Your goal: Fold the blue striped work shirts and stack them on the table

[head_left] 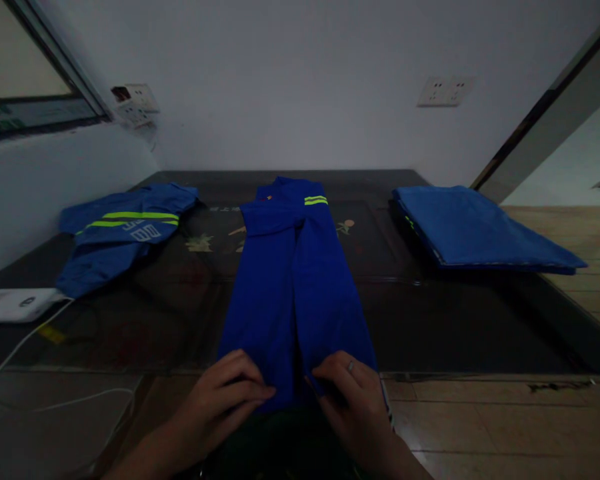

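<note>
bare hands are nearest, left hand and right hand at the near end of a bright blue garment, which i'll take as my landmark. biggest is the dark bench beneath it, running out to both sides. the garment itself lies lengthwise, collar end away from the person, two long panels side by side, the near end reaching past the bench edge. well to its right sits a folded blue bundle; well to its left, a rumpled striped garment, and left and nearer than that, a white device. down at the fingers, the right grip seems to pinch the cloth's near edge; the left fingertips rest on the cloth, but i can't tell whether they are pinching. to my eye the step in hand is straightening that near end, edges matched. the next move, i'd judge, calls for a firm hold on both panels, so they turn up together without the middle gap spreading.
</note>
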A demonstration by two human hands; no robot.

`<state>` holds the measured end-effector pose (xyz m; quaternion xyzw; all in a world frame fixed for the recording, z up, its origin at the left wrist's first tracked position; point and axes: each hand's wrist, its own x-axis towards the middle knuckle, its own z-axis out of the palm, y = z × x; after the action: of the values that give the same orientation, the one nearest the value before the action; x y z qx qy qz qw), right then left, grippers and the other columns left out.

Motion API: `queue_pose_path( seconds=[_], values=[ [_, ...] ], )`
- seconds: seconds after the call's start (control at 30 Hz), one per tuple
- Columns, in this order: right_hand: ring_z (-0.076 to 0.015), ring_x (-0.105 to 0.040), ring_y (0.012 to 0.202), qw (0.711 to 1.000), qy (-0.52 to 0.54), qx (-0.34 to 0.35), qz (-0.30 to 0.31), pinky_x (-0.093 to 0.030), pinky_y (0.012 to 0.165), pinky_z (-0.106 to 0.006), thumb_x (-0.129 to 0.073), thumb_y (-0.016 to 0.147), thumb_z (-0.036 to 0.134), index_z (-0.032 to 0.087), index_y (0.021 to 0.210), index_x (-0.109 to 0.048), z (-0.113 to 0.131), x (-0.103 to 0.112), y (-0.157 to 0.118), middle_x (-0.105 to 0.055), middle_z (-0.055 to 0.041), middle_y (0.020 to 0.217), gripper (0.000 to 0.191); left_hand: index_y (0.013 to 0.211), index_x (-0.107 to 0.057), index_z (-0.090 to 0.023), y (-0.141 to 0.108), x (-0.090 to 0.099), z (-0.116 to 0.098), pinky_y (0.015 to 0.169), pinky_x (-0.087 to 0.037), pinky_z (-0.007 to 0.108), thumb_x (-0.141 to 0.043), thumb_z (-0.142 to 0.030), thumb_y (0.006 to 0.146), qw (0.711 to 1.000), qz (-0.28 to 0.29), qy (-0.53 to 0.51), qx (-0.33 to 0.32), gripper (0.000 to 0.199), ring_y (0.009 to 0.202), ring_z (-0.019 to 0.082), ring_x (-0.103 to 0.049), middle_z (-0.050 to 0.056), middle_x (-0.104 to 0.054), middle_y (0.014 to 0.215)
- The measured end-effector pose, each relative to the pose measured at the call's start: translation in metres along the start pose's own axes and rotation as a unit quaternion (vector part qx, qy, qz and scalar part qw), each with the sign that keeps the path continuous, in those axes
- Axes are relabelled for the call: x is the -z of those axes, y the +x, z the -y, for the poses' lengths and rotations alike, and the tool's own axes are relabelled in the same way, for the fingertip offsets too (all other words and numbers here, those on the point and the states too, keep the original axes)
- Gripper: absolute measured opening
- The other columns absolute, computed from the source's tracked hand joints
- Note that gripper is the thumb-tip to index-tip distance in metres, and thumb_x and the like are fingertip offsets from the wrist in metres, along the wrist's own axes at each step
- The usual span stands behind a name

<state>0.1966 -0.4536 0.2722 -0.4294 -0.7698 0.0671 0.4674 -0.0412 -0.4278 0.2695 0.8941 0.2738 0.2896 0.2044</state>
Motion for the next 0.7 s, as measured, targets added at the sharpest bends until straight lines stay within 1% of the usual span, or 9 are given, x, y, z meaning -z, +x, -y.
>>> queue_pose_path(
  seconds=[0.1,0.17,0.27,0.37,0.43,0.5,0.57,0.63,0.7],
  values=[
    [-0.0136,-0.059,0.065,1.0,-0.01,0.011,0.018,-0.044,0.058,-0.023,-0.047,0.077,0.001,0.018,0.085,-0.058,0.001,-0.004,-0.001,-0.063,-0.0021,0.071,0.022,0.096,-0.064,-0.023,-0.002,-0.008,0.001,0.06,-0.043,0.027,-0.049,-0.013,0.091,0.994,0.025,0.094,-0.041,0.019,0.07,0.014,-0.056,0.003,-0.063,0.079],
    [-0.014,-0.058,0.066,0.999,-0.025,0.015,0.041,-0.043,0.059,-0.024,-0.047,0.076,0.002,0.019,0.084,-0.058,0.001,-0.009,-0.005,-0.063,-0.002,0.072,0.021,0.092,-0.064,-0.022,-0.003,-0.012,0.002,0.059,-0.042,0.028,-0.048,-0.014,0.091,0.989,0.049,0.129,-0.055,0.018,0.067,0.014,-0.056,0.003,-0.064,0.077],
    [-0.0146,-0.057,0.064,0.991,-0.071,0.021,0.113,-0.04,0.058,-0.026,-0.049,0.077,0.005,0.02,0.078,-0.056,0.0,-0.019,-0.013,-0.062,-0.0009,0.072,0.017,0.093,-0.063,-0.023,-0.002,-0.01,0.004,0.062,-0.045,0.027,-0.052,-0.024,0.091,0.99,0.084,0.107,-0.045,0.011,0.069,0.014,-0.059,0.003,-0.065,0.08],
    [-0.0144,-0.056,0.064,0.979,-0.11,0.04,0.168,-0.04,0.058,-0.026,-0.052,0.079,0.007,0.02,0.077,-0.054,-0.004,-0.027,-0.021,-0.062,-0.0003,0.074,0.014,0.096,-0.063,-0.023,0.014,0.003,0.006,0.066,-0.046,0.026,-0.051,-0.027,0.092,0.992,0.093,0.075,-0.039,0.013,0.067,0.013,-0.06,0.0,-0.065,0.076],
    [-0.0147,-0.057,0.067,0.974,-0.12,0.058,0.181,-0.041,0.062,-0.026,-0.053,0.081,0.008,0.02,0.079,-0.053,-0.008,-0.029,-0.025,-0.063,-0.0009,0.076,0.013,0.099,-0.064,-0.023,0.035,0.01,0.012,0.071,-0.046,0.025,-0.048,-0.023,0.093,0.992,0.091,0.08,-0.037,0.017,0.072,0.013,-0.061,0.001,-0.066,0.079],
    [-0.0149,-0.058,0.07,0.97,-0.121,0.08,0.195,-0.043,0.066,-0.026,-0.051,0.083,0.006,0.02,0.082,-0.053,-0.011,-0.029,-0.028,-0.063,-0.0013,0.077,0.014,0.107,-0.063,-0.023,0.065,0.013,0.027,0.079,-0.046,0.027,-0.045,-0.018,0.093,0.989,0.086,0.112,-0.037,0.024,0.087,0.014,-0.061,0.003,-0.067,0.094],
    [-0.0145,-0.057,0.069,0.966,-0.115,0.095,0.209,-0.043,0.067,-0.025,-0.049,0.084,0.005,0.02,0.083,-0.053,-0.013,-0.026,-0.028,-0.063,-0.0011,0.076,0.015,0.123,-0.057,-0.025,0.099,0.011,0.049,0.09,-0.045,0.032,-0.042,-0.011,0.09,0.982,0.075,0.172,-0.037,0.039,0.108,0.019,-0.056,0.007,-0.061,0.119],
    [-0.0135,-0.057,0.066,0.968,-0.095,0.1,0.21,-0.043,0.064,-0.024,-0.048,0.084,0.004,0.019,0.084,-0.054,-0.015,-0.022,-0.027,-0.062,-0.0006,0.074,0.016,0.137,-0.045,-0.03,0.131,0.005,0.076,0.098,-0.04,0.04,-0.041,-0.005,0.087,0.968,0.075,0.238,-0.036,0.057,0.126,0.024,-0.044,0.006,-0.048,0.139],
    [-0.0126,-0.056,0.063,0.976,-0.062,0.093,0.185,-0.042,0.058,-0.022,-0.046,0.084,0.005,0.019,0.085,-0.054,-0.016,-0.019,-0.025,-0.062,-0.0002,0.073,0.017,0.141,-0.038,-0.035,0.16,-0.001,0.104,0.103,-0.035,0.044,-0.04,-0.003,0.086,0.957,0.083,0.275,-0.047,0.064,0.133,0.025,-0.035,0.004,-0.038,0.148]
  ],
)
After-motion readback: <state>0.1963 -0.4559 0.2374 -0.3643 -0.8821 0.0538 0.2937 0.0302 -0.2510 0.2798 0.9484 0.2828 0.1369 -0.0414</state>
